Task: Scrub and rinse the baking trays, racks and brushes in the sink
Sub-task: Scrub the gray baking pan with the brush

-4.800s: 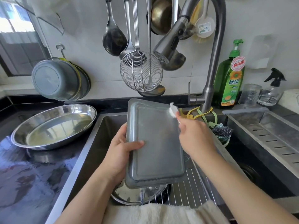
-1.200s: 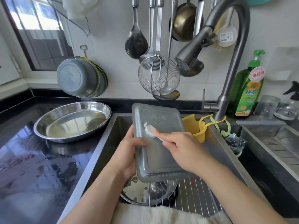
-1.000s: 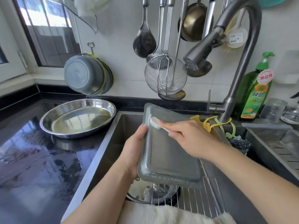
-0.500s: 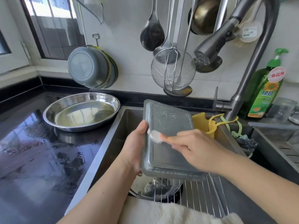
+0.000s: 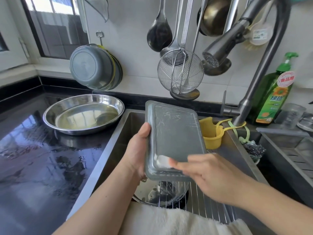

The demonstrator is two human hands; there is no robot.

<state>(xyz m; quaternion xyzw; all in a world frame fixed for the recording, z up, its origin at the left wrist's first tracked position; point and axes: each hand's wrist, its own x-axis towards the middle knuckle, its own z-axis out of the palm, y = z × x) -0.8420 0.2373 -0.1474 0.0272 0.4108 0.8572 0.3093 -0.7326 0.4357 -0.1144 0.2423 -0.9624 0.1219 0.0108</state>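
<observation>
The left hand [image 5: 138, 153] grips the long left edge of a grey baking tray [image 5: 172, 138], thumb on the near face and the other fingers hidden behind it. The tray is held tilted above the sink [image 5: 118, 138], its underside facing the camera, with pale soapy streaks near its top. The right hand [image 5: 213, 177] holds a small white brush [image 5: 161, 161] pinched between thumb and fingers; the brush head touches the tray's lower left corner. The hand is blurred, so the exact lie of its fingers cannot be told.

Below the tray, a wire rack [image 5: 199, 200] spans the sink, and a round metal bowl [image 5: 157, 192] sits under it. A white towel [image 5: 177, 221] lies over the sink's near edge. On the wet black counter [image 5: 42, 158] to the left stands an oval steel dish [image 5: 83, 113]. A yellow holder [image 5: 211, 134] hangs at the sink's back rim near the tap [image 5: 254, 85], with a green soap bottle [image 5: 274, 94] beside the tap's base. Ladles and a wire skimmer [image 5: 180, 72] hang on the wall.
</observation>
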